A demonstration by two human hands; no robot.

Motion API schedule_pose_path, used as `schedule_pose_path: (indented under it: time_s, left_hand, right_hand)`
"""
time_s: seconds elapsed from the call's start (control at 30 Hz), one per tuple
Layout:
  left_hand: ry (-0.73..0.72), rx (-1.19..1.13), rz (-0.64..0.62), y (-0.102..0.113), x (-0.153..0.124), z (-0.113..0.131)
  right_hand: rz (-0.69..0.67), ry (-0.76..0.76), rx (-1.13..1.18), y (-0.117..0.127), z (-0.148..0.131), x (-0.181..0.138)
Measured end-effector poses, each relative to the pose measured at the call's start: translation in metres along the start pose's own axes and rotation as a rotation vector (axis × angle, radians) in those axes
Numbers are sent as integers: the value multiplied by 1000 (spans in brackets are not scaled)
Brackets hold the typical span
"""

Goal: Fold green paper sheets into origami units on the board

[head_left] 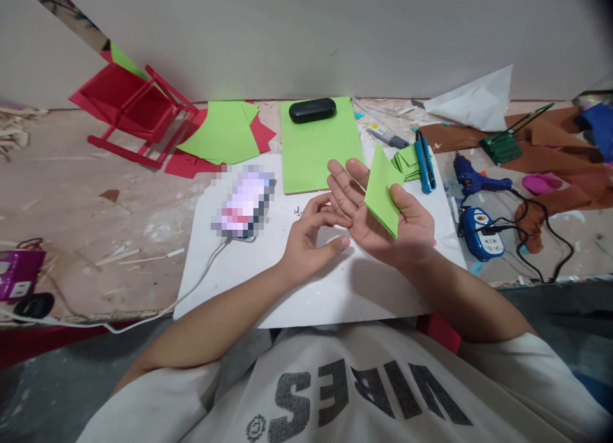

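Note:
Folded green paper (383, 197) stands on edge in the palm of my right hand (405, 232), pinned by the thumb while the fingers stretch out to the left. My left hand (313, 235) holds nothing; its fingers are apart and its tips meet the fingers of my right hand. Beneath both hands lies a white board (306, 290). More small folded green pieces (407, 162) sit just beyond my right hand, beside a teal cutter or pen-like tool (423, 162). A large green sheet stack (316, 156) lies ahead, with a black case (313, 110) on it.
At left stand a phone (245, 203) on a white cable and a small red rocking chair (138, 114) among green and red paper scraps (225, 133). To the right are a blue glue gun (481, 177), a blue socket box (481, 232) with black cords, and a grey utility knife (387, 136).

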State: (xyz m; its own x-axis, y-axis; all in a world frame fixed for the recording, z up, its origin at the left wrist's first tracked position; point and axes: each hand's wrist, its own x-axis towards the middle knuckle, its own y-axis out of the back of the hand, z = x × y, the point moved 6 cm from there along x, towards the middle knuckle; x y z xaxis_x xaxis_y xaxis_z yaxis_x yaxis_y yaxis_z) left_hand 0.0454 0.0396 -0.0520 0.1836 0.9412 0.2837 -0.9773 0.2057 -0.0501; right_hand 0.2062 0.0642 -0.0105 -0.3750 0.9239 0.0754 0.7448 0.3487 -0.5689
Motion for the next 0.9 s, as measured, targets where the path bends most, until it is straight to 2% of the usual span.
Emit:
schedule_pose_path:
  time_s: [0.17, 0.4, 0.7, 0.9]
  left_hand:
    - [203, -249, -127, -8, 4, -1]
    - [414, -451, -90, -14, 1, -2]
    - [548, -574, -98, -21, -5, -13]
    - [535, -429, -320, -41, -18, -17]
  right_hand:
    - [-16, 47, -12, 3, 0, 3]
    - [-30, 63, -40, 5, -3, 5]
    - [11, -5, 41, -1, -1, 2]
    - [13, -62, 136, -3, 2, 1]
